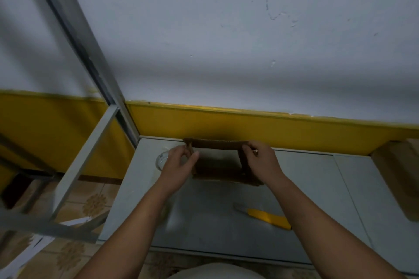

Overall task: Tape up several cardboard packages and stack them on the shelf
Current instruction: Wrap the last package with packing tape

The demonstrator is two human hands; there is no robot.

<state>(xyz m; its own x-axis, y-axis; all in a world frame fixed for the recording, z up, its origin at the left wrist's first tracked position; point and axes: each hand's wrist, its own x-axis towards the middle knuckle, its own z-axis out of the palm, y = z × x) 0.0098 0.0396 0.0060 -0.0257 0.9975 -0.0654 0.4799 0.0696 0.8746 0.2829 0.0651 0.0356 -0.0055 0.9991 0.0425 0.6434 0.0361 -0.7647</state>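
Evidently a small open cardboard box (pixel 217 161) is being held at the back of the grey table (pixel 306 188), near the yellow wall band (pixel 272 129). Its left wall is being pinched by the left hand (pixel 179 165), its right wall by the right hand (pixel 260 161). It is being judged light, thin-walled and crushable; grips near corners are being advised.

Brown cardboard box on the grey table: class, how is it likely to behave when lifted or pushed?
The brown cardboard box looks open-topped and seemingly empty, so probably light. Its thin walls, which the left hand and right hand pinch, may flex when squeezed. Its flat base on the grey table suggests it would slide, not roll.
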